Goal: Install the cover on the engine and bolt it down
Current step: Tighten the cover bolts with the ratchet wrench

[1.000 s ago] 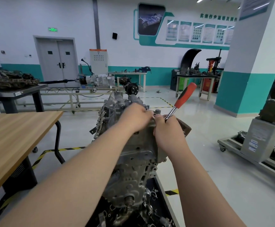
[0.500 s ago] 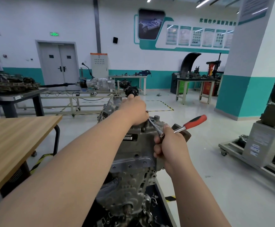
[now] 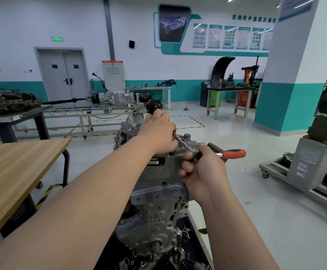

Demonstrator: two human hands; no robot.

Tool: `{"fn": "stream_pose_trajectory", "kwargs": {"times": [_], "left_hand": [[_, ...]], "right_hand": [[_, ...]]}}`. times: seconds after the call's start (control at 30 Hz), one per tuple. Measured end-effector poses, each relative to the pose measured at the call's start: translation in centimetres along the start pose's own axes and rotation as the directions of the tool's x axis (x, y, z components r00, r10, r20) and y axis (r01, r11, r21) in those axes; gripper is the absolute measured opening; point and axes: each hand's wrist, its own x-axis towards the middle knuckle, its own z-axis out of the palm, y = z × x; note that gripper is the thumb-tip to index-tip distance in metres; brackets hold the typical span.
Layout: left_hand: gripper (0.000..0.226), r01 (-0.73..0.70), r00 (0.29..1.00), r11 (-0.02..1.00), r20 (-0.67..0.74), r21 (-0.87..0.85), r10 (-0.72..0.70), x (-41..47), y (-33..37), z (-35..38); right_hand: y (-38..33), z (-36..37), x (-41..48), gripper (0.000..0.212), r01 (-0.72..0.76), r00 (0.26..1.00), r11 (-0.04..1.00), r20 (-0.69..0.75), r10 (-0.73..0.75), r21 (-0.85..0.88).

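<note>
Wooden tabletop [image 3: 22, 164] at far left. Centre: engine [image 3: 155, 221] upright, cover [image 3: 166, 178] seated on its upper front face. Left hand [image 3: 158, 133] at the engine top, fingers curled over the extension tip of the ratchet [image 3: 197, 155]. Right hand [image 3: 205, 172] grips the ratchet head; red handle points right.

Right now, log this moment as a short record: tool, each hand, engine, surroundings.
tool: ratchet with a red handle; its extension bar runs up-left onto the engine top
right hand: grips the ratchet at its head
left hand: covers the far end of the extension bar; its fingers are hidden
engine: grey, barcode label facing the camera
nearby: wooden table at left
</note>
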Motion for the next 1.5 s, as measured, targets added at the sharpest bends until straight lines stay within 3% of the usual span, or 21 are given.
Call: {"fn": "stream_pose_trajectory", "kwargs": {"times": [0.17, 0.3, 0.37, 0.5, 0.57, 0.63, 0.7, 0.73, 0.8, 0.87, 0.9, 0.97, 1.0, 1.17, 1.23, 1.33, 1.5], "left_hand": [[0.071, -0.035, 0.999, 0.994, -0.011, 0.102, 0.036, -0.1, 0.1, 0.2], [0.062, -0.030, 0.996, 0.986, -0.082, 0.165, 0.044, -0.2, 0.4, 0.5], [0.061, -0.045, 0.996, 0.984, -0.066, 0.173, 0.057, -0.1, 0.4, 0.4], [0.058, -0.038, 0.999, 0.990, -0.031, 0.136, 0.043, 0.0, 0.4, 0.1], [0.055, -0.032, 0.999, 0.992, -0.018, 0.121, 0.035, 0.1, 0.5, 0.0], [0.052, -0.028, 1.000, 0.993, -0.010, 0.113, 0.030, 0.1, 0.4, 0.0], [0.052, -0.022, 1.000, 0.994, -0.001, 0.103, 0.023, 0.1, 0.5, -0.1], [0.052, -0.019, 1.000, 0.995, 0.002, 0.097, 0.019, 0.1, 0.5, -0.1], [0.052, -0.013, 1.000, 0.996, 0.004, 0.084, 0.012, 0.1, 0.6, -0.2], [0.049, -0.002, 1.000, 0.998, 0.001, 0.068, 0.002, 0.1, 0.6, -0.2], [0.046, 0.004, 1.000, 0.998, 0.001, 0.059, -0.004, 0.0, 0.6, -0.3], [0.042, 0.012, 1.000, 0.999, 0.002, 0.041, -0.012, -0.1, 0.6, -0.3], [0.042, 0.013, 1.000, 0.999, 0.002, 0.038, -0.013, -0.1, 0.6, -0.3], [0.049, 0.046, 0.999, 0.999, -0.022, 0.023, -0.046, -0.1, 0.7, -0.1], [0.051, 0.056, 0.998, 0.998, -0.028, 0.015, -0.056, -0.1, 0.7, -0.1], [0.052, 0.059, 0.998, 0.998, -0.032, 0.005, -0.059, -0.1, 0.6, -0.1], [0.048, 0.075, 0.996, 0.997, -0.035, -0.015, -0.076, -0.1, 0.7, 0.0]], "right_hand": [[-0.5, 0.7, -0.2, 0.020, -0.101, 0.994, 0.969, 0.052, 0.092, 0.226], [-0.1, 0.9, -0.7, 0.035, -0.207, 0.978, 0.874, 0.113, 0.175, 0.440], [0.2, 0.7, -0.8, 0.037, -0.212, 0.977, 0.866, 0.118, 0.177, 0.452], [0.3, 0.3, -0.7, 0.032, -0.152, 0.987, 0.948, 0.087, 0.133, 0.279], [0.2, -0.2, -0.6, 0.028, -0.069, 0.997, 0.995, 0.043, 0.066, 0.071], [-0.1, -0.6, -0.6, 0.029, 0.040, 0.999, 0.978, 0.029, -0.035, -0.205], [-0.8, -0.8, -0.7, 0.031, 0.150, 0.988, 0.850, 0.057, -0.140, -0.504], [-1.2, -0.8, -0.7, 0.033, 0.199, 0.977, 0.722, 0.080, -0.195, -0.663], [-1.9, -0.7, -0.6, 0.035, 0.275, 0.934, 0.346, 0.164, -0.317, -0.897], [-1.9, -0.6, -0.5, 0.030, 0.309, 0.872, -0.011, 0.288, -0.396, -0.951], [-1.7, -0.7, -0.6, 0.027, 0.317, 0.847, -0.129, 0.342, -0.408, -0.940], [-1.2, -0.7, -0.7, 0.024, 0.333, 0.835, -0.228, 0.399, -0.380, -0.915], [-1.0, -0.7, -0.6, 0.024, 0.349, 0.844, -0.195, 0.398, -0.360, -0.917], [-0.9, -0.8, 0.2, 0.026, 0.330, 0.886, 0.247, 0.208, -0.415, -0.911], [-0.9, -1.0, 0.2, 0.027, 0.301, 0.903, 0.351, 0.146, -0.405, -0.887], [-0.6, -1.1, -0.2, 0.029, 0.276, 0.904, 0.342, 0.122, -0.409, -0.898], [0.2, -0.4, -0.5, 0.036, 0.306, 0.860, 0.118, 0.221, -0.459, -0.945]]}}
